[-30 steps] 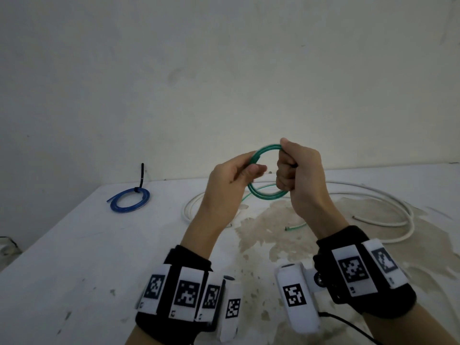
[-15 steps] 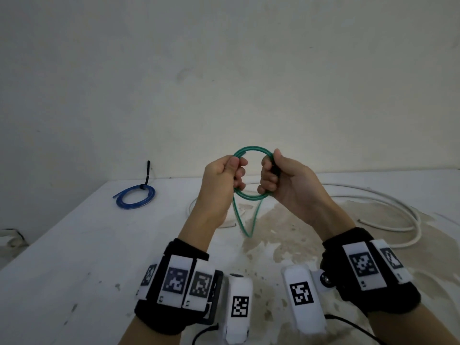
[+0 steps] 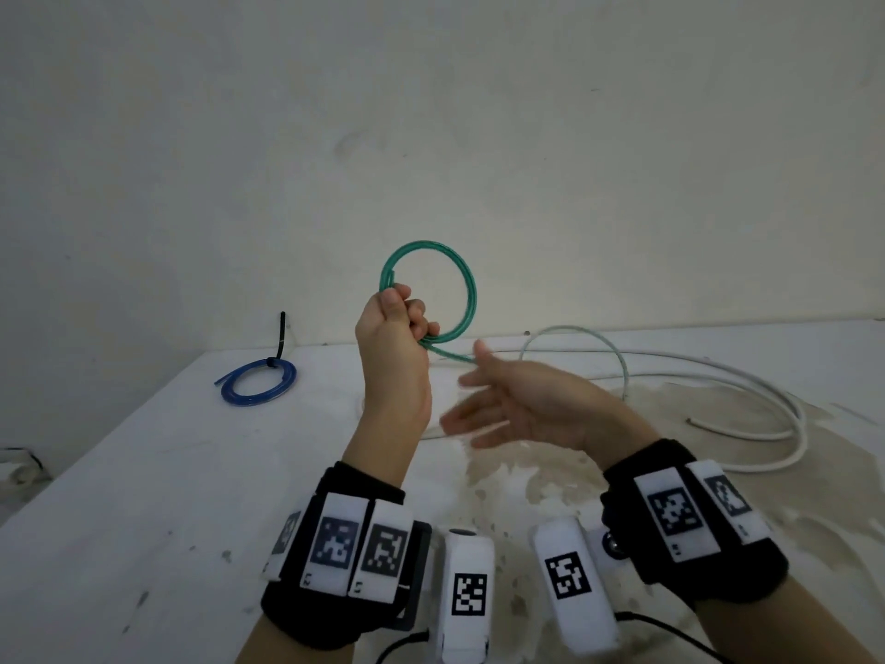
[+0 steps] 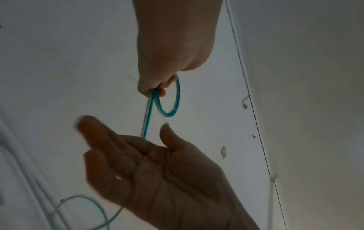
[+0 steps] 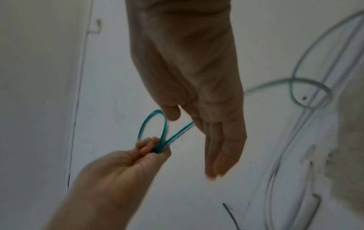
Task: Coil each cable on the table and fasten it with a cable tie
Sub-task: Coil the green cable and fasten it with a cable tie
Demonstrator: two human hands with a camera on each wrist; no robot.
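My left hand is raised above the table and grips a green cable wound into a small upright loop; the same loop shows in both wrist views. A green tail runs from the fist down behind my right hand. My right hand hangs lower and to the right, palm up, fingers straight and blurred, holding nothing. A blue cable lies coiled at the far left with a black cable tie sticking up from it. A long white cable sprawls loose across the right side.
The white table has a large brownish stain at the middle and right. A plain wall stands right behind the table. A pale thin cable arcs up near the white one. A dark wire lies on the table in the right wrist view.
My right hand has let go of the green loop and dropped away to the right, opening out. My left hand now holds the loop alone and has lifted it.
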